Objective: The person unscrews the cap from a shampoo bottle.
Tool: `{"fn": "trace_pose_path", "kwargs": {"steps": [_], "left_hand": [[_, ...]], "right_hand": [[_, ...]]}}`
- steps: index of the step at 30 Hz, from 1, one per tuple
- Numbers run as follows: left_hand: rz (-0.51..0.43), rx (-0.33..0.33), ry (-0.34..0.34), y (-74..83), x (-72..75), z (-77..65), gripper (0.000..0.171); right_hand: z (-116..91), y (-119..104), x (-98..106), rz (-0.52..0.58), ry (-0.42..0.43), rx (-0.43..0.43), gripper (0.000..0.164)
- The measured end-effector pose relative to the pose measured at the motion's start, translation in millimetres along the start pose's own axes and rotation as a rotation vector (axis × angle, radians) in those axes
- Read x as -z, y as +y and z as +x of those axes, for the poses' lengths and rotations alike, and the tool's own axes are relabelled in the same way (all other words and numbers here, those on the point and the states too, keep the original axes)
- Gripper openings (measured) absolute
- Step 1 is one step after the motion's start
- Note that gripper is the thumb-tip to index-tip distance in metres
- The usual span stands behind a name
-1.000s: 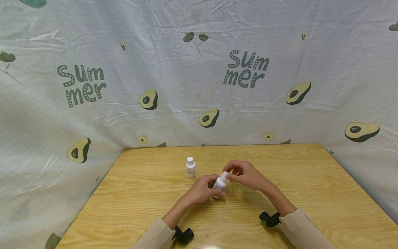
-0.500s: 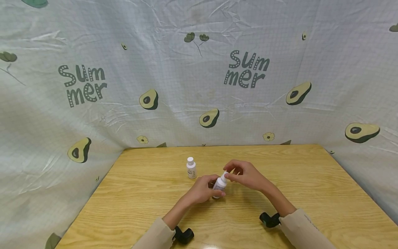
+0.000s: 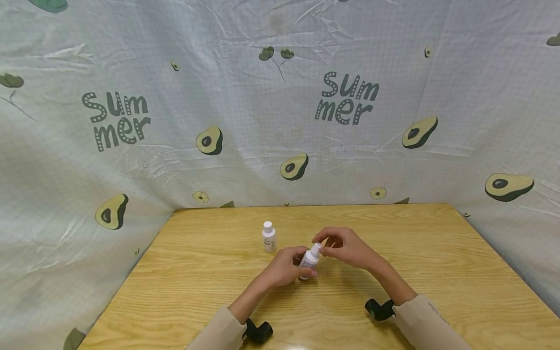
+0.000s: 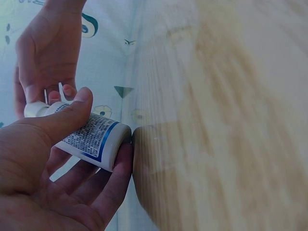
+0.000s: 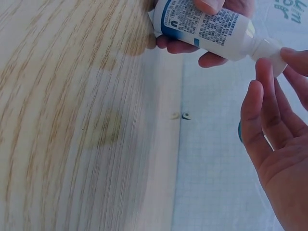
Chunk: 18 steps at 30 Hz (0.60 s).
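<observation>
Apparently midway: left hand (image 3: 284,266) clamps fingers (image 4: 115,179) round bottle (image 5: 207,26), right hand (image 3: 347,248) pinches cap (image 5: 273,53), still on, other bottle (image 3: 269,240) untouched.

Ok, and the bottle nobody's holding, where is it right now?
In the head view, the free bottle stands upright on the wooden table, just left of the picture's midline, beyond the left hand and the tilted bottle it grips.

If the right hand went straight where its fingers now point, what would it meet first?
Most likely the white cap of the bottle in the left hand; the right hand seems to be touching this cap now.
</observation>
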<state>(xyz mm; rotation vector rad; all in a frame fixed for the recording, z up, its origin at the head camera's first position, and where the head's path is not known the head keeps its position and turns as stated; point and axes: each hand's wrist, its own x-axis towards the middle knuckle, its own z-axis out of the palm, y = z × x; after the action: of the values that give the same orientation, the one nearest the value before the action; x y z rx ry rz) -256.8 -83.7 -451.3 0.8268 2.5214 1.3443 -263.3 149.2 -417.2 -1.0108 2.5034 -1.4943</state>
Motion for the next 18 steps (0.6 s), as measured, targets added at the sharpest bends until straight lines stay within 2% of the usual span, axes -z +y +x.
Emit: {"fn": "trace_pose_path", "kwargs": {"steps": [9,18], "left_hand": [[0.003,0.0,-0.001,0.6,-0.2,-0.6,0.027],[0.005,0.009,0.003,1.0,0.2,-0.6,0.028]], "right_hand": [[0.2,0.8,-0.1,0.008,-0.013,0.025,0.026],[0.9,2.9,-1.2,-0.065,0.04,-0.045,0.025]]}}
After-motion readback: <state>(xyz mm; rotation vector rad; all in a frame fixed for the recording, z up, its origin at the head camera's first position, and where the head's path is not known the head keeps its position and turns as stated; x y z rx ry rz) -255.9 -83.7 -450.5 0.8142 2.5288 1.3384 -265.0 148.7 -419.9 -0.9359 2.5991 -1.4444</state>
